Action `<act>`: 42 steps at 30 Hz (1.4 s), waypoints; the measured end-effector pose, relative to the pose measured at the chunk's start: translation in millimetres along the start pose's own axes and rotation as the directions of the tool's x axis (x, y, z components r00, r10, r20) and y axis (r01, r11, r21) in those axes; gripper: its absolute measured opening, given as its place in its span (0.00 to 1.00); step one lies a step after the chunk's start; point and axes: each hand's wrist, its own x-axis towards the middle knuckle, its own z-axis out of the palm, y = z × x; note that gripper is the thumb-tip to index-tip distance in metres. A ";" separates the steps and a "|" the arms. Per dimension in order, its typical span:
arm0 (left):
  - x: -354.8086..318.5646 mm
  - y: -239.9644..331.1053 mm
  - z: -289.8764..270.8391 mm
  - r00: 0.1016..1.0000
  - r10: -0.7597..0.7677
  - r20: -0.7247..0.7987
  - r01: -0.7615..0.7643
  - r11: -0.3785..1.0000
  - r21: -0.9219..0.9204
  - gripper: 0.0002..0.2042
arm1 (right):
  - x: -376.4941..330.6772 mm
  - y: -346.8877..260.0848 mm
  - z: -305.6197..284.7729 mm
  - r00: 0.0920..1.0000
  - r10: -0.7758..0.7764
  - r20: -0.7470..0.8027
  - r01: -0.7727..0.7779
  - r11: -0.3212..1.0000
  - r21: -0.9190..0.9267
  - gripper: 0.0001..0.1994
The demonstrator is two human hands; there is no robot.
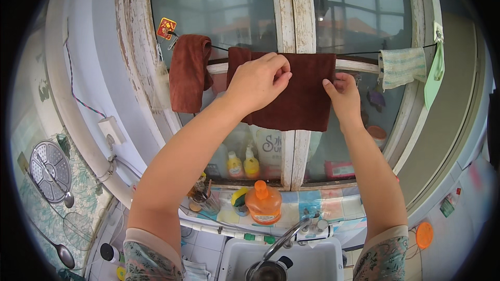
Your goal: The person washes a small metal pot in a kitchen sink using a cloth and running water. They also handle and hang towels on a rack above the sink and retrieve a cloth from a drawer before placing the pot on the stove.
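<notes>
A dark brown cloth (304,101) hangs folded over a thin black line in front of the window. My left hand (260,80) is closed before its upper part, fingers curled toward the thumb; whatever lies between them is hidden. At the cloth's right edge, my right hand (345,96) pinches the fabric, thumb on the front face. A second, narrower brown cloth (190,75) drapes over the line further left.
A striped pale cloth (402,67) and a green item (435,75) hang at the right. Below are an orange bottle (263,205), a sponge (240,198), a faucet (284,239) and a white sink (333,257). A strainer and ladle (65,256) hang on the left wall.
</notes>
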 end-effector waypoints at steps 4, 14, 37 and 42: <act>13.5 27.1 26.1 0.973 -0.198 0.123 0.223 0.943 -0.247 0.15 | -15.0 -2.7 0.5 0.997 -0.040 0.071 0.035 0.997 0.062 0.12; 62.6 22.2 48.0 0.908 -0.228 0.351 0.345 0.883 -0.319 0.15 | -25.4 -21.0 9.2 0.975 0.059 0.214 -0.134 0.926 0.353 0.10; -40.4 -85.1 -25.4 0.761 -0.644 -0.079 0.570 0.721 -0.394 0.13 | -36.0 -10.7 108.3 0.965 -0.027 0.259 -0.056 0.950 0.307 0.25; -39.9 -74.9 -17.9 0.791 -0.611 -0.030 0.596 0.781 -0.186 0.12 | -25.2 5.6 102.5 0.895 0.107 0.434 -0.195 0.967 0.163 0.25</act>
